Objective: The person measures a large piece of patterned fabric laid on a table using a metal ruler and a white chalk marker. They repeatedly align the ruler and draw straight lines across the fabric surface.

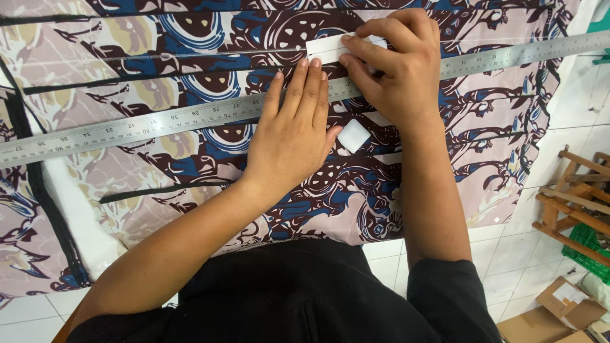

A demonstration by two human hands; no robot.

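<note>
While the flat left hand pins a long steel ruler, the right hand pinches a white card.

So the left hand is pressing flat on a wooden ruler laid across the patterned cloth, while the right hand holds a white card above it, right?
Not quite: the ruler is metal, silvery grey, not wooden. The head view shows it. The rest holds: the left hand presses flat on it across the patterned cloth, and the right hand holds a white card above it.

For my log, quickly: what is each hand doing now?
Left hand: open, flat, pressing the metal ruler.
Right hand: fingers curled, touching a white strip.
</note>
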